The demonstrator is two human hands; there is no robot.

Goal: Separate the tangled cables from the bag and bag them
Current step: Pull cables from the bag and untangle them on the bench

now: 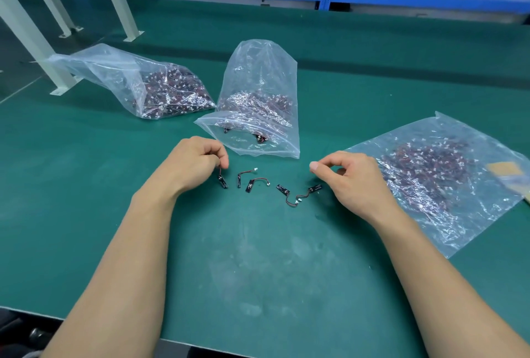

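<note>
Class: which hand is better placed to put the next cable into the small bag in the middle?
Left. The left hand pinches a cable right beside the small bag; the right hand appears to hold nothing and is farther from it.

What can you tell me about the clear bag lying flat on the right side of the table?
The clear bag is thin, glossy, crinkled plastic, lying flat on the green table. Through it shows a spread heap of dark red-and-black cables with small white connectors, thickest near the middle; its near corner looks empty. The right hand overlaps its left edge; whether they touch cannot be told. A blurred yellowish object sits at its far right edge.
</note>
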